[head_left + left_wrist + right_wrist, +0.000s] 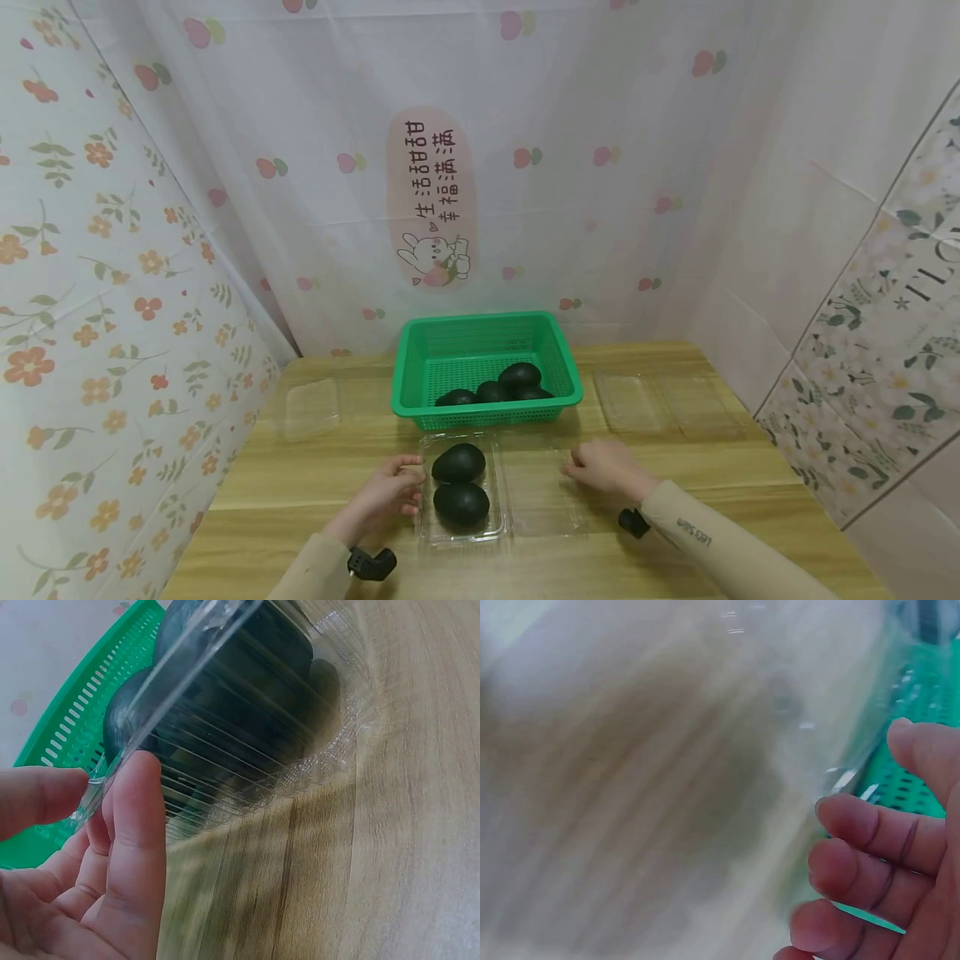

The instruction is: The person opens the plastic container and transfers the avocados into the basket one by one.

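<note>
Two dark avocados (461, 505) lie one behind the other in a clear plastic clamshell box (498, 518). My left hand (392, 490) is at the box's left side. In the left wrist view, its thumb and index finger (137, 817) pinch the thin rim, and the ribbed wall shows beyond. The box's clear lid (543, 500) is folded out to the right. My right hand (606, 468) is at the lid's right edge. In the right wrist view, the fingertips (840, 814) are right at that edge, with the thumb apart from them; the lid is blurred.
A green basket (487, 411) behind the box holds several avocados (519, 376). Another clear plastic container (312, 407) lies on the wooden table (247, 500) at the back left, and an unfolded clear one (633, 404) at the back right. Patterned curtains (570, 200) enclose the table.
</note>
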### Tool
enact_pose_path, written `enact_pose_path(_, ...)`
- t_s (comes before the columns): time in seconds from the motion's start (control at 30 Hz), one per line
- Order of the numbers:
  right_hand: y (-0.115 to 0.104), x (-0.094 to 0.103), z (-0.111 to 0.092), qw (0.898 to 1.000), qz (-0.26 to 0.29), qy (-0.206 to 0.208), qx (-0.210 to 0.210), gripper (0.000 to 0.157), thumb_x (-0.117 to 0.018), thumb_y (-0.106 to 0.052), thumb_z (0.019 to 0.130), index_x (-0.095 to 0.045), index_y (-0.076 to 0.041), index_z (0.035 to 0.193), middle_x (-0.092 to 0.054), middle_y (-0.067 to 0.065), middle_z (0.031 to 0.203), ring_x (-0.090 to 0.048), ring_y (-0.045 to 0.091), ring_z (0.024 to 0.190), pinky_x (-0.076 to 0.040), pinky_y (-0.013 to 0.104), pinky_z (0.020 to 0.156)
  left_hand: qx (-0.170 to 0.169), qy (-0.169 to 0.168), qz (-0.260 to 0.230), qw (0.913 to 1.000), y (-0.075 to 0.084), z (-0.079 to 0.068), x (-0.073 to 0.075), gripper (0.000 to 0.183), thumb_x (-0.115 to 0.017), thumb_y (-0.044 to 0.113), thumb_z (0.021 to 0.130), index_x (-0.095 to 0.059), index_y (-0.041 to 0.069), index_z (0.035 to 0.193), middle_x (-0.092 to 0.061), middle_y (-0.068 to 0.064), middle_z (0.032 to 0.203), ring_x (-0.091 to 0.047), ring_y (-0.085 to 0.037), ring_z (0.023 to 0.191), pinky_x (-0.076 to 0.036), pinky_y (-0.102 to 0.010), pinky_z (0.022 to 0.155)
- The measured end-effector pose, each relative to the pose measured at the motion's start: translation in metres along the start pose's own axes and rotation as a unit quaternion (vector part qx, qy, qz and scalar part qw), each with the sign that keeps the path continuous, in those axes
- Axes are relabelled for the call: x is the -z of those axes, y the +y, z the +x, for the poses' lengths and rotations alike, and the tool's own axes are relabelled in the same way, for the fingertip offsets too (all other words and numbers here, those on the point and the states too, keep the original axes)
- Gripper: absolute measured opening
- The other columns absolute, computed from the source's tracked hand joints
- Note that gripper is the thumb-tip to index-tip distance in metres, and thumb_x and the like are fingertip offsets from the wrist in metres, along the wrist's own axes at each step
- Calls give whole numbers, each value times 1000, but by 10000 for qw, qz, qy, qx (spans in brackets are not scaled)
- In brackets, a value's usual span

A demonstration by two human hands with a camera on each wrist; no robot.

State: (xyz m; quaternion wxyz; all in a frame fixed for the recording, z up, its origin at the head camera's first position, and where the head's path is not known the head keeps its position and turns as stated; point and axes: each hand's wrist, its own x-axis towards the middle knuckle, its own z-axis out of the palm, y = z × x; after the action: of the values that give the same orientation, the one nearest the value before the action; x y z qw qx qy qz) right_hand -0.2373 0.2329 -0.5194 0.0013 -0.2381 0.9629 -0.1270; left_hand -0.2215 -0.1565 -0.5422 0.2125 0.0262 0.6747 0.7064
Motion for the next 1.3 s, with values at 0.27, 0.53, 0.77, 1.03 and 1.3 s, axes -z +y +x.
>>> enact_pose_path(0.27, -27, 17, 14, 9989, 22, -253, 402, 45, -65, -36, 91, -39, -22, 56, -26, -13, 51, -25, 3, 45, -21, 22, 43, 15, -11, 10, 10000, 0, 0, -1, 45, -54, 4, 95, -32, -12, 131, -51, -7, 88, -54, -13, 68, -52, -25, 55)
enact_pose_path(0.53, -70, 23, 26, 9916, 7, -24, 1292, 19, -66, -35, 90, -64, -17, 85, -42, -15, 58, -40, 1, 51, -34, 23, 44, 2, -99, 29, 9999, 3, -2, 0, 46, -54, 5, 95, -32, -13, 131, -52, -5, 86, -55, -13, 68, -52, -25, 56)
enact_pose_path(0.77, -95, 19, 31, 9831, 59, 232, 1817, 19, -70, -30, 87, -67, -14, 96, -41, -16, 60, -38, -1, 53, -35, 18, 46, 10, -103, 50, 9999, 3, -2, 0, 45, -53, 5, 96, -32, -12, 132, -52, -5, 87, -55, -13, 69, -52, -25, 56)
enact_pose_path(1.03, -118, 13, 41, 9857, 183, 0, 1676, 28, -70, -40, 86, -70, -15, 98, -56, -10, 73, -48, 2, 63, -41, 22, 56, -39, -146, 46, 9999, 1, -1, 2, 46, -54, 6, 96, -32, -12, 132, -51, -5, 88, -54, -13, 68, -52, -26, 55)
enact_pose_path(1.3, -139, -3, 55, 9850, -309, -292, 1671, 38, -72, -49, 81, -70, -17, 101, -59, -11, 83, -52, 2, 70, -44, 25, 64, -44, -187, 9, 9998, -1, 0, 2, 44, -53, 5, 97, -32, -12, 132, -52, -6, 89, -54, -12, 69, -52, -26, 56)
